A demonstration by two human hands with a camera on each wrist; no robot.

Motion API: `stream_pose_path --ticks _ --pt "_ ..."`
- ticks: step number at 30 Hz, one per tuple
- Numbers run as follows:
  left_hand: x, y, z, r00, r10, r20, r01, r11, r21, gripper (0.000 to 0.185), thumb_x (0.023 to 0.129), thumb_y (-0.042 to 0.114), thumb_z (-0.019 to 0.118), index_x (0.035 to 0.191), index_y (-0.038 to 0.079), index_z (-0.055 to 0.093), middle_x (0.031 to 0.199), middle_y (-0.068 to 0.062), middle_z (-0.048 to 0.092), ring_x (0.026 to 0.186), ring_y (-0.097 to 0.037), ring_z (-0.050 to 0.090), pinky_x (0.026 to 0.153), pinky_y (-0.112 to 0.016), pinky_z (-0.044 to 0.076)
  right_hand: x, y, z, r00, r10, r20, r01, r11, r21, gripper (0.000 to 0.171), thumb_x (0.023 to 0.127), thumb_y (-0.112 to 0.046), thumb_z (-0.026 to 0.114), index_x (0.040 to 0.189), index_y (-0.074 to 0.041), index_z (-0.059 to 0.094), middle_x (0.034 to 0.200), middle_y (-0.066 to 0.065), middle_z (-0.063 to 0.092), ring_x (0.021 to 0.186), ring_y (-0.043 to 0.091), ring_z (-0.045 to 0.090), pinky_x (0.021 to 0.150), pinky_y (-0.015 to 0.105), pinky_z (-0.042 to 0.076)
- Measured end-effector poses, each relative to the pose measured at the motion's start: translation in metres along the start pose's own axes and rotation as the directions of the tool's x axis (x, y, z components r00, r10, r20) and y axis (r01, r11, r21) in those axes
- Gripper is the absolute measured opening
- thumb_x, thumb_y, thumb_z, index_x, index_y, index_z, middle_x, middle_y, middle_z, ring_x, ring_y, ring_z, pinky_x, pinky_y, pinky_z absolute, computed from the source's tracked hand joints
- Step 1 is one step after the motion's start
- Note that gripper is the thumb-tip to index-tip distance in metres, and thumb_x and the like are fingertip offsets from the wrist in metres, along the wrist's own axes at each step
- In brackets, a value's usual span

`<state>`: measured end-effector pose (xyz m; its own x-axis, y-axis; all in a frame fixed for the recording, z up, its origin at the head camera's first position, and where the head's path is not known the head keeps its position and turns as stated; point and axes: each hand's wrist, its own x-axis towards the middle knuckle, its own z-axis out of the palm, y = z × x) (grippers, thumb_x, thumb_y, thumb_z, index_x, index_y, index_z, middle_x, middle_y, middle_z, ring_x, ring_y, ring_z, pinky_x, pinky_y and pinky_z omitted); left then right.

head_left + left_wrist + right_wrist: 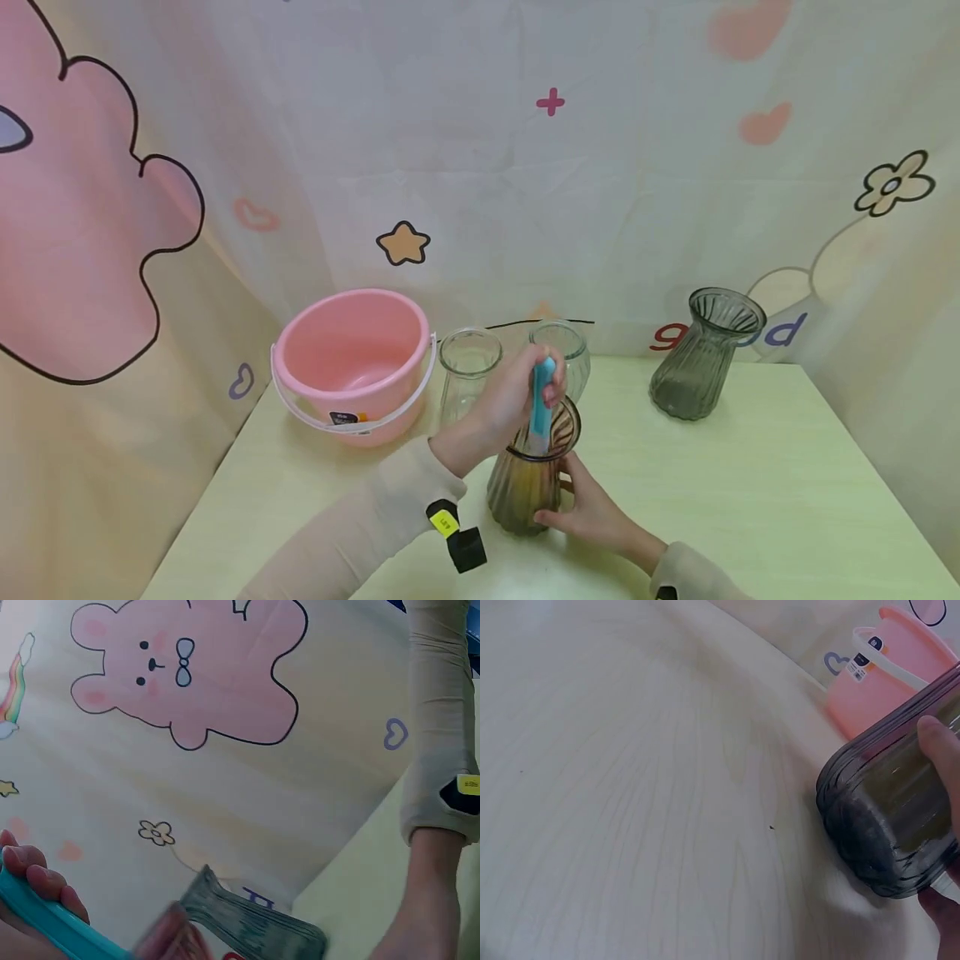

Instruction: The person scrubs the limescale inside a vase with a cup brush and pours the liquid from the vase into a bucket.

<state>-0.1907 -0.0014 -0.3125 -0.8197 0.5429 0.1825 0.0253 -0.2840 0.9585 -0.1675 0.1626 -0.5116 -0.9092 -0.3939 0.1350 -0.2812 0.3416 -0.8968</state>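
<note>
Cartoon-printed sheets back the pale table [750,500], where my right hand [592,508] wraps the ribbed amber vase [528,487] near its front edge. My left hand [510,400] grips a blue brush handle [542,406], its head apparently inside. Hard scrubbing could tip the glass.

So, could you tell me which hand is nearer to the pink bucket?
The left. The left hand grips a blue handle just right of the pink bucket; the right hand holds the amber vase, lower and farther off.
</note>
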Motion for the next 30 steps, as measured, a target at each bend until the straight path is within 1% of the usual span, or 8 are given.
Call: stream_pose_path --ticks 2,5,10,15,19,24,27,30 --pt "0.000 -0.011 -0.002 0.999 -0.027 -0.017 0.027 1.000 0.009 0.033 0.093 0.017 0.026 0.065 0.006 0.041 0.057 0.000 0.035 0.054 -0.014 0.034 0.055 -0.026 0.030 0.000 0.000 0.001 1.000 -0.010 -0.005 0.009 1.000 -0.003 0.091 0.071 -0.021 0.079 0.141 -0.019 0.021 0.138 0.003 0.035 0.123 0.028 0.041 0.094 0.044 0.043" --pt "0.000 -0.020 -0.004 0.999 -0.031 -0.029 0.031 0.999 0.022 0.032 0.092 0.019 0.026 0.067 0.006 0.041 0.059 0.000 0.036 0.055 -0.014 0.035 0.055 -0.026 0.030 0.001 0.001 0.002 1.000 -0.026 -0.006 0.026 1.000 -0.013 0.091 0.071 -0.023 0.079 0.141 -0.021 0.020 0.139 0.002 0.033 0.123 0.028 0.040 0.093 0.043 0.044" --pt "0.000 -0.022 -0.005 1.000 -0.014 -0.025 0.015 0.999 0.033 0.031 0.091 0.020 0.027 0.067 0.007 0.041 0.059 0.001 0.036 0.055 -0.014 0.035 0.055 -0.026 0.030 0.003 0.001 0.001 0.996 -0.079 0.030 0.080 0.996 -0.030 0.099 0.073 -0.028 0.076 0.146 -0.027 0.009 0.148 0.001 0.020 0.131 0.028 0.030 0.092 0.051 0.042" --pt "-0.001 -0.021 -0.005 0.999 -0.036 -0.033 0.036 0.999 0.005 0.030 0.091 0.018 0.027 0.067 0.007 0.041 0.059 0.001 0.036 0.055 -0.014 0.034 0.055 -0.026 0.030 0.005 -0.002 -0.004 0.993 -0.037 0.110 0.039 0.999 -0.020 0.100 0.077 -0.030 0.073 0.146 -0.032 0.001 0.153 0.001 0.007 0.138 0.026 0.014 0.099 0.058 0.032" --pt "-0.001 -0.022 -0.005 0.998 -0.038 -0.041 0.038 0.999 -0.012 0.029 0.091 0.018 0.029 0.067 0.007 0.041 0.059 0.001 0.036 0.055 -0.014 0.033 0.055 -0.026 0.031 0.005 -0.005 -0.007 0.991 -0.013 0.136 0.017 0.999 -0.030 0.094 0.078 -0.030 0.072 0.146 -0.030 0.007 0.152 0.005 0.014 0.137 0.028 0.019 0.102 0.057 0.029" --pt "-0.004 -0.020 -0.004 0.999 -0.027 -0.044 0.027 1.000 -0.016 0.031 0.093 0.020 0.028 0.067 0.007 0.041 0.059 0.000 0.036 0.055 -0.015 0.033 0.054 -0.026 0.030 0.004 -0.005 -0.006 0.994 -0.033 0.108 0.036 0.999 -0.029 0.090 0.077 -0.029 0.073 0.145 -0.025 0.014 0.149 0.006 0.023 0.134 0.028 0.025 0.101 0.054 0.032" --pt "-0.006 -0.015 -0.003 0.999 0.004 -0.040 -0.005 1.000 -0.011 0.035 0.095 0.020 0.026 0.067 0.007 0.042 0.059 0.001 0.037 0.055 -0.014 0.034 0.056 -0.026 0.032 0.004 -0.005 -0.004 0.996 -0.038 0.079 0.040 0.999 -0.020 0.091 0.075 -0.026 0.075 0.144 -0.024 0.016 0.147 0.006 0.025 0.134 0.027 0.026 0.101 0.053 0.033" --pt "-0.006 -0.003 -0.002 0.998 0.058 -0.037 -0.058 0.998 -0.017 0.036 0.096 0.019 0.025 0.067 0.007 0.042 0.058 0.001 0.037 0.056 -0.014 0.036 0.058 -0.027 0.033 0.004 -0.005 -0.002 0.999 -0.032 0.041 0.033 0.999 -0.022 0.093 0.073 -0.023 0.077 0.144 -0.023 0.018 0.146 0.005 0.027 0.133 0.026 0.028 0.100 0.052 0.035"
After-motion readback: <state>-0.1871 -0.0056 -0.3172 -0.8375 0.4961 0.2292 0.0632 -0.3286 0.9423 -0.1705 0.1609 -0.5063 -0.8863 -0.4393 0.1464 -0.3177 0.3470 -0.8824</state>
